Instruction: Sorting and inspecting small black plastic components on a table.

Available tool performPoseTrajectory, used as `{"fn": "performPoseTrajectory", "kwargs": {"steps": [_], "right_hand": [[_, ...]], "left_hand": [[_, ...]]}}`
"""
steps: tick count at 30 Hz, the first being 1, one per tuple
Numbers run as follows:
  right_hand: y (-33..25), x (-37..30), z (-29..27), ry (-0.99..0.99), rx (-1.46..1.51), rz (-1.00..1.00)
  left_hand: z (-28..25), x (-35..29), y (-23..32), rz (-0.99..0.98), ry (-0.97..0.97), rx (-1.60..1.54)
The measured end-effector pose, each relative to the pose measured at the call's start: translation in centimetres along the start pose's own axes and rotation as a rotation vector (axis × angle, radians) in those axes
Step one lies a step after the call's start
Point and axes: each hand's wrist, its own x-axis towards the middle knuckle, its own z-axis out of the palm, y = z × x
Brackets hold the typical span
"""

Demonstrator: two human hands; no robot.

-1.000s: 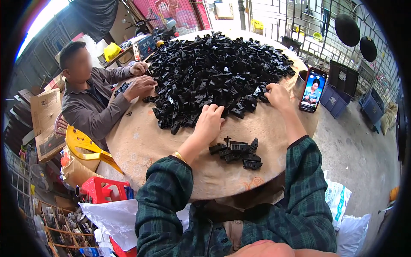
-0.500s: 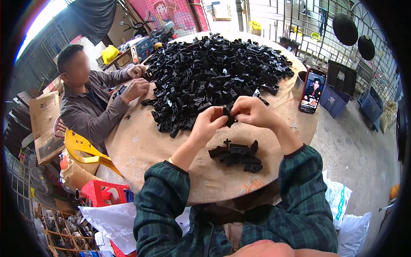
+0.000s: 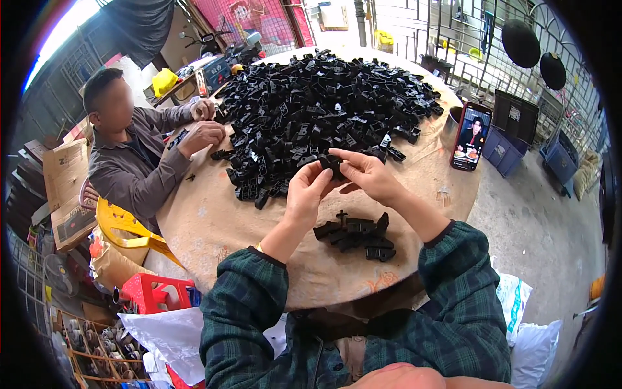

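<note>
Between my two hands is a black plastic part [image 3: 332, 165], held above the near edge of a big heap of similar black parts [image 3: 324, 110]. My left hand [image 3: 307, 191] pinches it from the left with thumb and fingers. From the right, my right hand [image 3: 368, 179] grips it too, its index finger stretched over the top. The fingers cover much of the part, so its exact shape is hidden. Closer to me, beneath my wrists, a small cluster of black parts [image 3: 356, 235] lies on the cloth-covered round table [image 3: 259, 223].
A co-worker [image 3: 133, 149] sits at the left with both hands at the heap's edge. A phone [image 3: 472, 137] stands upright at the table's right side, by a dark cup. A yellow chair [image 3: 123, 223] and a red stool [image 3: 152, 292] are at the left; blue crates [image 3: 504, 150] stand right.
My right hand has turned and come slightly left and down, its index finger now extended across the part. My left hand has shifted a little left. The co-worker's hands barely moved.
</note>
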Motion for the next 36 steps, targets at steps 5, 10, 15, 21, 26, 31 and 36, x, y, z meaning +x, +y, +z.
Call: {"fn": "performPoseTrajectory", "kwargs": {"steps": [5,10,15,21,26,31,36], "right_hand": [[0.4,0.0,0.1,0.083,-0.103,-0.157],[0.1,-0.4,0.4,0.126,-0.285,-0.296],[0.0,-0.7,0.8,0.147,-0.404,-0.368],[-0.7,-1.0,1.1,0.210,-0.756,-0.701],[-1.1,-1.6,2.1,0.225,-1.014,-0.857],[-0.6,-1.2,1.9,0.228,-0.969,-0.839],[-0.7,1.8,-4.4,0.171,-0.252,-0.287]], "left_hand": [[0.4,0.0,0.2,0.077,0.038,0.013],[0.0,-0.1,0.6,0.080,0.043,0.207],[0.0,-0.2,1.3,0.150,0.015,0.372],[0.4,-0.7,2.5,0.247,0.011,0.624],[1.2,-1.4,1.5,0.187,0.072,0.305],[0.9,-1.0,1.6,0.208,0.042,0.351],[-0.4,-0.7,3.3,0.216,-0.072,0.717]]}}
